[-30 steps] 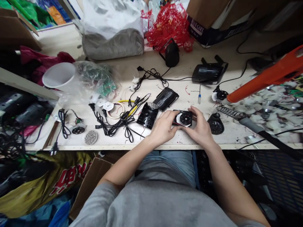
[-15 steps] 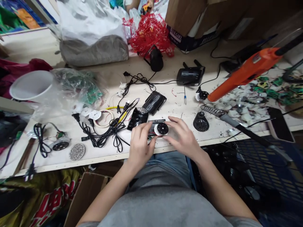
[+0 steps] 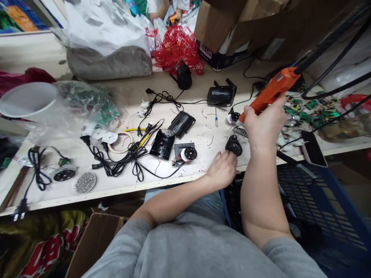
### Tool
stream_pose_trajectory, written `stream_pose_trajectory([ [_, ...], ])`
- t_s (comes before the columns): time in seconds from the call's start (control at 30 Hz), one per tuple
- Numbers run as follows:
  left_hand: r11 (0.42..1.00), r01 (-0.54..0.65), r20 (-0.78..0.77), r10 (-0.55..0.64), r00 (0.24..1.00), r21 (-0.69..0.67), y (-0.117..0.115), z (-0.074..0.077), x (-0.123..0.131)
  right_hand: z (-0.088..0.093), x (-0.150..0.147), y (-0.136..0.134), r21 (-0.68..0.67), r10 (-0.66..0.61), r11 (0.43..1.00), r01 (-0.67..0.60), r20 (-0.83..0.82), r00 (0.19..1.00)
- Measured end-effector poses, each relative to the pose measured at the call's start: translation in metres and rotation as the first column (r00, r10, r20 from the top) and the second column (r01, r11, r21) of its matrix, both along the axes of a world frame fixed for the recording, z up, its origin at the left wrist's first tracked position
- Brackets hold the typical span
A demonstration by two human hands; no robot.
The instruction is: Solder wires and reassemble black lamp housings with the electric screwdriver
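My right hand is wrapped round an orange corded power screwdriver, whose lower end points left and down to the bench. Beside that end lies a small white and black motor. My left hand has its fingers curled at the near edge of a black teardrop-shaped part; the fingertips are partly hidden. To the left, another white and black motor with wires rests on a dark square frame. An opened black housing lies beside it.
Bundled black cords and a metal-studded disc lie on the left. A small blue screwdriver lies mid-bench. Circuit boards, a phone and a coiled-spring holder are on the right. Another person's arm shows behind.
Both hands have left the motor on the frame and moved right. My right hand has taken hold of the orange power screwdriver; my left has reached the black teardrop-shaped part. The view has shifted slightly.
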State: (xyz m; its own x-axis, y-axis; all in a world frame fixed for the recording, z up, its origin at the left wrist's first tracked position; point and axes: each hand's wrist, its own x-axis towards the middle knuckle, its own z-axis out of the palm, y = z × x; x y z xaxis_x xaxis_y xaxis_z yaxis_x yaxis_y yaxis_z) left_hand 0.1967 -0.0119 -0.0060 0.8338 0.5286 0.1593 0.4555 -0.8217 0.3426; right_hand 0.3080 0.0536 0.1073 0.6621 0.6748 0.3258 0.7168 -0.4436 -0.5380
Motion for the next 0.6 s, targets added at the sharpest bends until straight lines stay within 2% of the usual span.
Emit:
stream_pose_trajectory([
  [0.07, 1.000, 0.002, -0.005, -0.002, 1.000, 0.001, -0.001, -0.001, -0.002, 0.005, -0.006, 0.006, -0.056, -0.083, 0.995, 0.083, 0.007, 0.997],
  [0.13, 1.000, 0.004, -0.002, -0.004, 1.000, 0.010, -0.003, -0.003, -0.004, 0.006, -0.008, 0.010, -0.086, -0.102, 0.991, 0.104, 0.031, 0.994],
  [0.3, 1.000, 0.006, 0.012, -0.006, 1.000, 0.004, -0.004, -0.006, -0.001, -0.001, -0.004, 0.023, -0.072, -0.076, 0.994, 0.076, 0.008, 0.997],
  [0.4, 1.000, 0.000, 0.055, -0.001, 0.998, 0.006, -0.002, -0.006, -0.006, -0.007, -0.006, 0.026, 0.027, -0.019, 0.999, 0.019, 0.001, 1.000],
  [0.5, 0.998, 0.050, 0.155, -0.055, 0.986, 0.036, -0.003, -0.003, -0.033, -0.015, -0.013, 0.015, 0.194, 0.124, 0.973, -0.126, 0.026, 0.992],
  [0.57, 0.996, 0.061, 0.261, -0.078, 0.962, 0.071, -0.006, 0.001, -0.063, -0.023, -0.018, 0.002, 0.269, 0.228, 0.935, -0.231, 0.043, 0.973],
  [0.6, 0.995, 0.030, 0.329, -0.059, 0.943, 0.094, -0.008, 0.004, -0.081, -0.028, -0.021, -0.005, 0.290, 0.279, 0.916, -0.278, 0.039, 0.959],
])
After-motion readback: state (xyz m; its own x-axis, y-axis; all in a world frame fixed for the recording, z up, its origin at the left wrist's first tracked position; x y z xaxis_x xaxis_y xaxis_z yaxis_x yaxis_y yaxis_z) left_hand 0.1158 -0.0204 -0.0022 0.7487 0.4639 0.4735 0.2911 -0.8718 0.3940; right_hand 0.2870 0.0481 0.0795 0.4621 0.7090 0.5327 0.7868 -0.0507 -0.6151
